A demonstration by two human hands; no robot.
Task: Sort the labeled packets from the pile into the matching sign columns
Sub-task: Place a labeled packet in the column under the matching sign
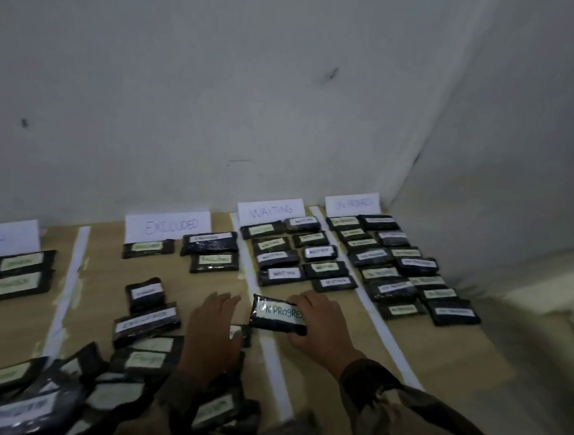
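**Far-left sign** [2,238]: lettering too blurred to read. Two green-labelled packets [15,275] lie before it.

**Pile** [58,398]: at the near left of the table [439,359]. Dark glossy packets, heaped and overlapping, with white or pale green labels, most unreadable.

**EXCLUDED sign** [168,230]: three packets at its foot. Two stray packets [146,309] lie nearer in the same lane.

**Left hand** [214,335]: fingers straight and spread, lying flat on a half-hidden packet [242,334]. It grasps nothing.

**ON PROGRESS packet** [279,314]: held label-up over the white strip [274,364] that divides the EXCLUDED and WAITING lanes, so not yet in its own column.
- Likely handling: light, soft-bodied and slick in its shiny wrap, so it may bend or slip.
- Likely best hold: across one short end, with the label left uncovered.

**Right hand** [321,326]: clasps the packet's right end, fingers over the far edge and thumb under the near one.

**WAITING sign** [270,211]: two files of packets [296,256] run toward the viewer, ending just beyond the held packet.

**ON PROGRESS sign** [352,203]: the fullest column [401,271], two crowded files with some packets askew. Free table shows at its near end, the likely place to set the packet down.
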